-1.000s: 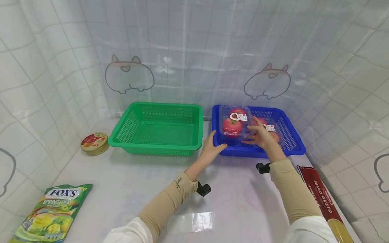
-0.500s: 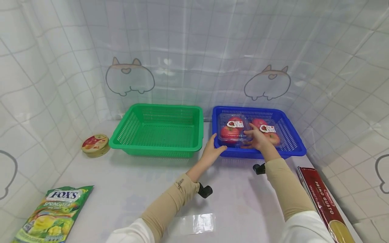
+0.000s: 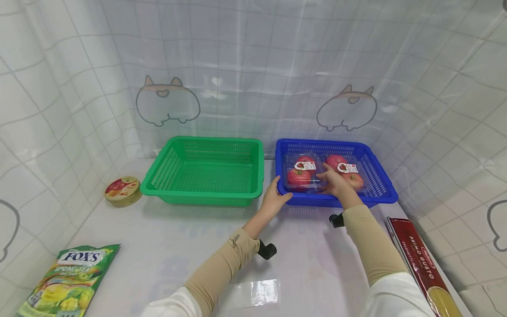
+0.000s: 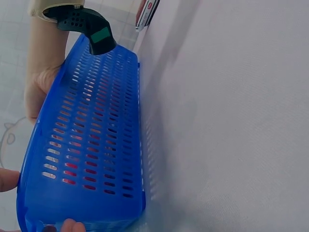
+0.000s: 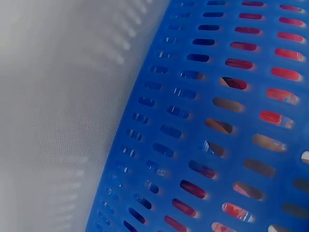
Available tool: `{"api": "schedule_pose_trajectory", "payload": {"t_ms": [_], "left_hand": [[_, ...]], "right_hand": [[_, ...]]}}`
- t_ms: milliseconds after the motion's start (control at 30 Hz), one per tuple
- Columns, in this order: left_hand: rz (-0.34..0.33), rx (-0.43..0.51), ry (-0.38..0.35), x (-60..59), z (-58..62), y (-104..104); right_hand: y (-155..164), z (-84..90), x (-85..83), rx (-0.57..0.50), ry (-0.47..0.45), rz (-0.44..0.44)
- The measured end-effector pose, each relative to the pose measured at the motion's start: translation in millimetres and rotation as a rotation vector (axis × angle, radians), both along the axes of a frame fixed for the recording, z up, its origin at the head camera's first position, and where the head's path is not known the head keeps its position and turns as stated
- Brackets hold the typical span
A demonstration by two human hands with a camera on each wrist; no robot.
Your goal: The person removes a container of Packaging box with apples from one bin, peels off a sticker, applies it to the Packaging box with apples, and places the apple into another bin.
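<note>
**Apple pack down in the blue basket, both hands on it**

One clear apple pack (image 3: 322, 172) lies flat inside the blue basket (image 3: 382, 190), filling most of its floor; four red apples show through the lid, under two white labels. The right hand (image 3: 336, 182) reaches over the basket's near rim and rests on the middle of the pack, fingers curled loosely over the lid; whether they grip it or only press on it cannot be told. The left hand (image 3: 273, 199) is at the basket's near left corner, thumb hooked over the rim and fingers curled round the outside wall, holding it. In the left wrist view the same blue wall (image 4: 87, 159) runs along the table with fingertips (image 4: 72, 226) at its corner; in the right wrist view only the slotted wall (image 5: 207, 121) shows, red behind the slots.

There are two baskets: the green basket (image 3: 158, 182) stands just left of the blue one, a narrow gap between them. Both sit near the back curtain. One round tin (image 3: 123, 191) lies left of the green basket. One green sweet bag (image 3: 71, 279) lies at the near left, one spaghetti box (image 3: 420, 264) along the right edge. The white table (image 3: 158, 237) is open between these, in front of both baskets
</note>
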State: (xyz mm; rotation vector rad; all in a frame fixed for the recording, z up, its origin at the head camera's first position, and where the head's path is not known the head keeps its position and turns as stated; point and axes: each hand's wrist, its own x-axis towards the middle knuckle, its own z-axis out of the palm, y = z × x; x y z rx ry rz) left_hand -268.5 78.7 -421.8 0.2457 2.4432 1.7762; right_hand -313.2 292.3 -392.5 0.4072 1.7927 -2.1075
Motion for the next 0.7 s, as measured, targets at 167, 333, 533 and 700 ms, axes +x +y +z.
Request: {"api": "schedule_pose_trajectory", "payload": {"t_ms": [167,333,533,700], "left_hand": [[-0.003,0.010,-0.010,1.7,-1.3,-2],[-0.006,0.001,-0.003,2.2,-1.0,-3],[-0.027,-0.004,0.012,-0.7,-0.6,-3],[-0.054,0.008,0.020,-2.4,1.7,-3]], "right_hand": [[-2,0.2,3.0,0.049,0.020,0.045],[15,-30.3,-18.6,0.088,0.065,0.086],[72,-119.6,-100.3,0.103,0.026,0.074],[53,-85.4,-74.7,0.209,0.022,0.074]]}}
